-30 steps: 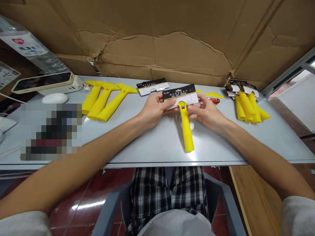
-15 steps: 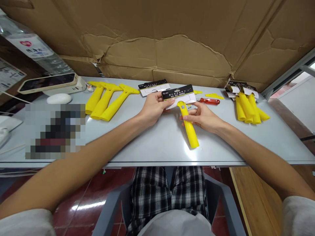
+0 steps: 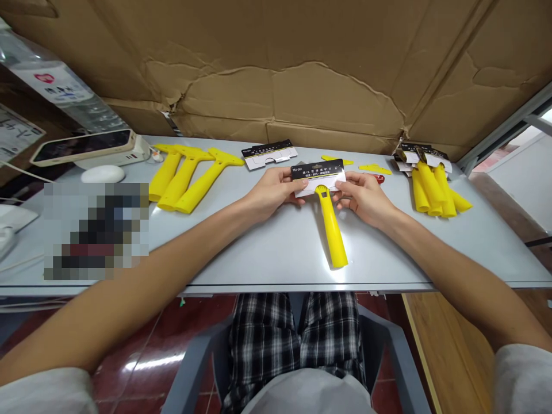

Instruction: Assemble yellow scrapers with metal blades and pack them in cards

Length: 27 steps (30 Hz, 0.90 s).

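Above the table, my left hand (image 3: pixel 276 192) pinches the left side of a black-and-white packaging card (image 3: pixel 317 172), thumb on its front. At the card's right edge, my right hand (image 3: pixel 364 195) grips it the same way. A yellow scraper (image 3: pixel 333 233) has its head behind the card, and its handle slants down toward me. Behind my right hand lies a mostly hidden red screwdriver (image 3: pixel 379 178). Two flat yellow pieces rest nearby, one of them a thin yellow strip (image 3: pixel 375 169). Further left at the back are more packaging cards (image 3: pixel 269 154).
Three yellow scrapers (image 3: pixel 200 184) lie at the left. A bundle of carded scrapers (image 3: pixel 435 187) sits at the right. A phone (image 3: pixel 86 146), a white mouse (image 3: pixel 103 174) and a water bottle (image 3: pixel 64 86) stand far left. A cardboard wall (image 3: pixel 276 63) closes off the back.
My right hand has moved from the scraper's handle up to the card's right edge. Card and scraper have lowered slightly, and the card sits more level.
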{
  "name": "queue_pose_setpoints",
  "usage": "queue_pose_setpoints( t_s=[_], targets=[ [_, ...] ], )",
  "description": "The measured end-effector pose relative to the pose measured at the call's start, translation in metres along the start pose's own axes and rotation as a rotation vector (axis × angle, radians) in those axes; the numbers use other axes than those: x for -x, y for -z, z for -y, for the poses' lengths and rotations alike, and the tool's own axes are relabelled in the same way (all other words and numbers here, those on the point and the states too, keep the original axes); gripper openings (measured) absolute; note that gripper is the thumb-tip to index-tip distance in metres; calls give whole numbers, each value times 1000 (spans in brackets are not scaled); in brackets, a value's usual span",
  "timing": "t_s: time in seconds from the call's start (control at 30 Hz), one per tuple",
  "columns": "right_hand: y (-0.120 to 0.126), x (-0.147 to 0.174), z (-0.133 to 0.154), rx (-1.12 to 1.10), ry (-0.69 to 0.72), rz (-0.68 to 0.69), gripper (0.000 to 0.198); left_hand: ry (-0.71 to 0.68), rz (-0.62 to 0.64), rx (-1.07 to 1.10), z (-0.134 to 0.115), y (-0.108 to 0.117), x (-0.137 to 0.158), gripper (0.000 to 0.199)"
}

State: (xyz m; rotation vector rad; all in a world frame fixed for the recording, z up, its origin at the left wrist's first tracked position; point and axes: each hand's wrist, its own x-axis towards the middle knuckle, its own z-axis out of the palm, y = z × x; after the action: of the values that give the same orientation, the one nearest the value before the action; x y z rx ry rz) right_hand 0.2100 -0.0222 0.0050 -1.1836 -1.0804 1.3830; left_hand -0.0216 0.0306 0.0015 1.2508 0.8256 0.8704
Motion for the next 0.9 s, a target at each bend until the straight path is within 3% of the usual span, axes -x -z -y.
queue_pose_setpoints(
  t_s=[0.13, 0.47, 0.7, 0.8, 0.9],
  targets=[
    [0, -1, -1, -13, -8, -8, 45, -18, -9, 7, -1, 0, 0, 36],
    [1, -2, 0, 52, -46, -47, 35, -148, -7, -208, 1, -1, -1, 34],
    [4, -3, -3, 306, 59, -88, 55, -246, 26, -627, -1, 13, -9, 27],
    [7, -1, -2, 408, 96, -131, 80, -226, 34, -727, -5, 15, -7, 32],
    [10, 1, 1, 658, 149, -82, 71, -217, 28, -936, -9, 17, -6, 28]
  ],
)
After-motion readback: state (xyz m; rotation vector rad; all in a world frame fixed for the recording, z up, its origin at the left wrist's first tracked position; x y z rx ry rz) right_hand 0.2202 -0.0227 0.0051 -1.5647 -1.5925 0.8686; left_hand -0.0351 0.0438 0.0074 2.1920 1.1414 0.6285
